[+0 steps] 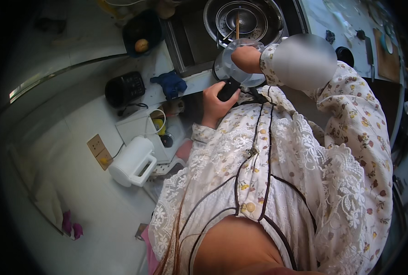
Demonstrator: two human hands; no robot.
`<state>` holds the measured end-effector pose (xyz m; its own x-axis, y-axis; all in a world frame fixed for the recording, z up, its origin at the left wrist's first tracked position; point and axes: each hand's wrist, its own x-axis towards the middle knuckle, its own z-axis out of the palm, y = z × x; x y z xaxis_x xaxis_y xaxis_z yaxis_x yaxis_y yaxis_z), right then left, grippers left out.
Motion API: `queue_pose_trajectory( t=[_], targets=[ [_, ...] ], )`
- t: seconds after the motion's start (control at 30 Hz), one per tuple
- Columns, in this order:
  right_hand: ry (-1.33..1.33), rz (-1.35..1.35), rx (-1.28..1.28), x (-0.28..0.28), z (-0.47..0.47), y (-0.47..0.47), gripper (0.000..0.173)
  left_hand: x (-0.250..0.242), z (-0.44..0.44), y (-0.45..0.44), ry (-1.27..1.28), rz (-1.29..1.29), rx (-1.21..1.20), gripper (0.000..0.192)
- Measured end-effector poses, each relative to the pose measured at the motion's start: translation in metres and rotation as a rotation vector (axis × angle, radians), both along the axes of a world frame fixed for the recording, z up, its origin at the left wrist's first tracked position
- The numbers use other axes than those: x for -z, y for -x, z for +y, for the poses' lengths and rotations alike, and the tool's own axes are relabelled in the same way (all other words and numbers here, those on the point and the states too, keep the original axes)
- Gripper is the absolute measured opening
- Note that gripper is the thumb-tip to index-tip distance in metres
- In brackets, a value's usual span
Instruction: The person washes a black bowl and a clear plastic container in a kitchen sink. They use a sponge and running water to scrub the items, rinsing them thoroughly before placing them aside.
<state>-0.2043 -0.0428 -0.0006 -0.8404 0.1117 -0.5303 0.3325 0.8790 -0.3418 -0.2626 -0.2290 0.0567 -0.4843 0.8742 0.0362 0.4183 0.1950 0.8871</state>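
Observation:
My left hand (219,103) is closed around the black handle (229,89) of a clear jug (253,79), close to the front of my dress. My right hand (247,59) is bent at the wrist over the jug, its fingers hidden from view; whether they grip anything cannot be told. Just beyond the jug, a large steel basin (209,19) at the sink holds smaller nested steel bowls or strainers (221,20). Wooden chopsticks (237,25) lie across these.
Left of the sink are a blue cloth (169,84), a black appliance (124,89) and a dark container (130,37) with an onion-like item (141,45). A white electric kettle (131,161) stands nearer. At right lie a knife (369,51) and a wooden cutting board (388,65).

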Motion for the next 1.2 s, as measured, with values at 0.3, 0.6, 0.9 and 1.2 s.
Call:
queue_pose_trajectory(
  t=[0.3, 0.6, 0.9, 1.2],
  targets=[
    [0.04, -0.019, -0.035, 0.021, -0.005, 0.009, 0.016, -0.005, 0.003, 0.003, 0.006, -0.014, 0.015, 0.023],
    [0.032, 0.054, -0.15, 0.016, -0.004, 0.012, 0.016, -0.005, 0.001, 0.005, 0.048, -0.043, 0.014, 0.022],
    [0.061, 0.023, -0.204, 0.012, -0.001, 0.012, 0.018, -0.003, 0.001, 0.004, 0.047, -0.042, 0.0, 0.026],
    [0.021, -0.046, -0.205, 0.013, -0.002, 0.022, 0.02, -0.001, -0.003, 0.007, 0.067, -0.047, 0.015, 0.02]
  ],
)
